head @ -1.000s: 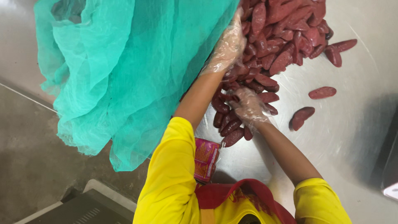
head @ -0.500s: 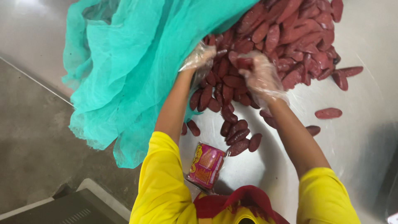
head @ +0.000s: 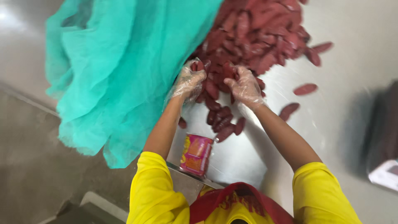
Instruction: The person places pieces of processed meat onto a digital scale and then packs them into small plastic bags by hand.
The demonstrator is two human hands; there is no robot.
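A big heap of dark red sausages lies on a steel table. Both my hands wear thin clear plastic gloves. My left hand is curled around a few sausages at the near left side of the heap, beside a teal mesh cloth. My right hand rests on the heap's near edge with its fingers bent onto sausages; whether it grips any is unclear. A small pink and yellow packet stands on the table's near edge between my forearms.
Loose sausages lie scattered to the right of the heap. The teal cloth hangs over the table's left edge above a grey floor. A dark object sits at the far right.
Both hands have drawn closer together at the near edge of the heap. The camera has shifted, so the heap and the packet now sit lower and more central.
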